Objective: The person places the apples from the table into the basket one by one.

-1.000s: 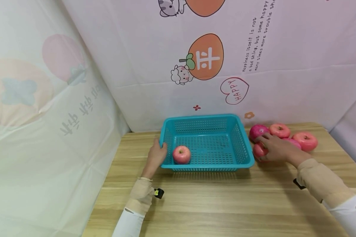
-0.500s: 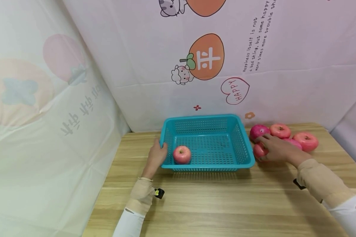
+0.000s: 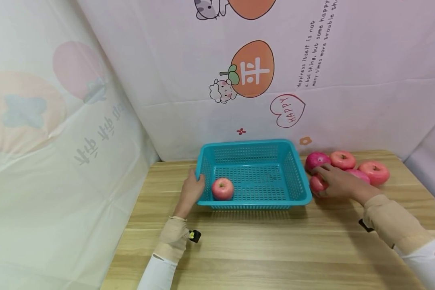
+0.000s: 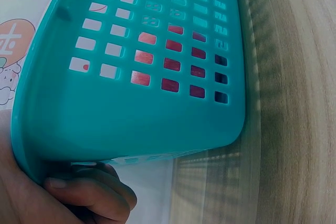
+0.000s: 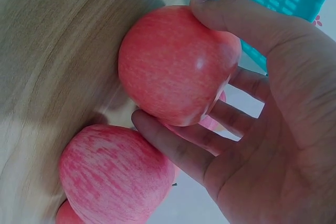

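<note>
In the head view a teal plastic basket (image 3: 253, 203) stands on the wooden table, and one apple (image 3: 222, 189) lies inside at its near left. My left hand (image 3: 192, 189) grips the basket's left rim; the left wrist view has the fingers curled beneath that rim. Right of the basket, my right hand (image 3: 337, 185) holds a red apple (image 5: 176, 64) between thumb and fingers, low over the table. Whether this apple touches the table I cannot tell. A pinker striped apple (image 5: 113, 177) sits close beside my fingers in the right wrist view.
Several more apples cluster around my right hand, among them a dark pink one (image 3: 317, 161), a red one (image 3: 342, 160) and a large one (image 3: 374, 173). A printed cloth (image 3: 188, 100) hangs behind the table (image 3: 261, 249), with another cloth on the left.
</note>
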Available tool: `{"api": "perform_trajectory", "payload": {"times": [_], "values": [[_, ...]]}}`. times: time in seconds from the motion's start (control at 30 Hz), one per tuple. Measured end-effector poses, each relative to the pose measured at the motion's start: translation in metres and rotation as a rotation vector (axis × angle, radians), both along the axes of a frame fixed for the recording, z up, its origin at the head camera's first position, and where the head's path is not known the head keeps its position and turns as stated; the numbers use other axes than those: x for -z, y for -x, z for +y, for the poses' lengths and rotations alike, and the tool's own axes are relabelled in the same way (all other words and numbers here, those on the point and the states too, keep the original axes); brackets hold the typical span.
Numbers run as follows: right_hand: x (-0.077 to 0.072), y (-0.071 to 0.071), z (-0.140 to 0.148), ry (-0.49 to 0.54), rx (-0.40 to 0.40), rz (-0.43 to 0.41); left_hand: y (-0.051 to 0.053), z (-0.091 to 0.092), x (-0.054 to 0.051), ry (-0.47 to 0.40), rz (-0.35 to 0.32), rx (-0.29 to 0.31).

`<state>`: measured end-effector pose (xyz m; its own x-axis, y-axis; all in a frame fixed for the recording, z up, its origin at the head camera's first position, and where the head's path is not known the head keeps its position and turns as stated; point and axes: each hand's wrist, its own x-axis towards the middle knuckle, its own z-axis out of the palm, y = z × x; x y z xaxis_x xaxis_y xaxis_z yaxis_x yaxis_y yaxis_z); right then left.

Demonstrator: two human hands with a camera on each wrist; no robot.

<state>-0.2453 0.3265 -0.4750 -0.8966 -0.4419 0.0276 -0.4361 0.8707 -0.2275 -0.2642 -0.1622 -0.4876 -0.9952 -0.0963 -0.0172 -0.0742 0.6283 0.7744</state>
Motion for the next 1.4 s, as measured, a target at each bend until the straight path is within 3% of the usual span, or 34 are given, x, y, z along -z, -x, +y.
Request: {"api": "perform_trajectory", "payload": {"times": [0.73,1.4], "values": [[-0.0001,0.0023,0.0016,-0.013,0.026,-0.063,-0.0009,0.0015,-0.0025,0.003,-0.008,-0.003],[0.0050,0.0013,0.0022,-0.018,0.020,-0.023,-0.0001,0.0009,0.0009,0.009,-0.011,-0.011]]}}
